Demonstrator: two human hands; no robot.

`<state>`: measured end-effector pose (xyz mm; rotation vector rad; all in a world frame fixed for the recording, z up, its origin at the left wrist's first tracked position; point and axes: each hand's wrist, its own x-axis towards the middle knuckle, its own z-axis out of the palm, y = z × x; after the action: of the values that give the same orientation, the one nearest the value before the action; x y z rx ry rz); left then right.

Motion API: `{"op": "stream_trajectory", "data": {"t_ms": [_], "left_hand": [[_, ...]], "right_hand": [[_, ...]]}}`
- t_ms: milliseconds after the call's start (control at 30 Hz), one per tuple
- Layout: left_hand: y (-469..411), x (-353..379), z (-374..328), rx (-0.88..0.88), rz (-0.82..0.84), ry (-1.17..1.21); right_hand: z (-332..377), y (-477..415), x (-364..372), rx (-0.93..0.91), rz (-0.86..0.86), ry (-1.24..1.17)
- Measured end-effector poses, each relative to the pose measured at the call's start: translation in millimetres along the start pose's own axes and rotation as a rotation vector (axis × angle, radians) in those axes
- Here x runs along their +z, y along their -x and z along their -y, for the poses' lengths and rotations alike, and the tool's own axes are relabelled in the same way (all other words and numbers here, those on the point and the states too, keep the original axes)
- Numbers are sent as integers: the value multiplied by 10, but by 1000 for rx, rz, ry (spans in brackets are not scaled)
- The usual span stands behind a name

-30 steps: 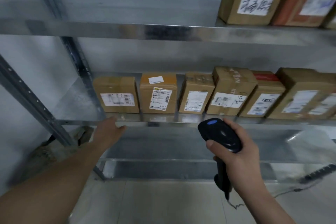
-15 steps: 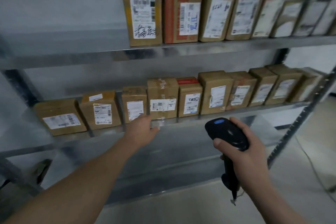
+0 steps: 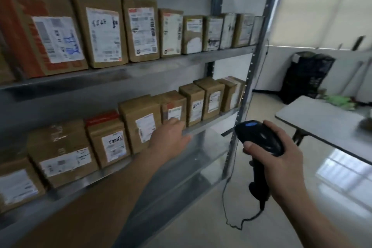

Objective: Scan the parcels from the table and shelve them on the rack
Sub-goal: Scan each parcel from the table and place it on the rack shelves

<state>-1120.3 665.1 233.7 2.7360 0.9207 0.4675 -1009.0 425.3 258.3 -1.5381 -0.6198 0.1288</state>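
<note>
Labels first: every brown parcel [image 3: 141, 125] wears a white label [image 3: 145, 128], but the print blurs out on us. We catch barcode stripes and dark handwritten scrawl, none of it readable. The parcels stand in rows on two shelves of the metal rack [image 3: 141, 71]. Our left hand [image 3: 171, 139] reaches out flat, fingers straight, holding nothing, tips at the front of a lower-shelf parcel; touching or not, we cannot tell. Our right hand [image 3: 281, 165] wraps round the black scanner [image 3: 259, 139], blue button up, cord [image 3: 224, 197] dangling. A grey table [image 3: 314, 119] stands to the right on the glossy pale floor [image 3: 201, 217].
</note>
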Motion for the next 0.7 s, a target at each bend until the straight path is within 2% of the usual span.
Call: {"op": "stream_trajectory", "data": {"t_ms": [300, 700], "left_hand": [[-1526, 531, -1251, 290, 65, 98], [-2572, 1269, -3053, 575, 144, 86]], "right_hand": [[-275, -1004, -842, 14, -331, 68], [-670, -1755, -2147, 21, -603, 116]]}}
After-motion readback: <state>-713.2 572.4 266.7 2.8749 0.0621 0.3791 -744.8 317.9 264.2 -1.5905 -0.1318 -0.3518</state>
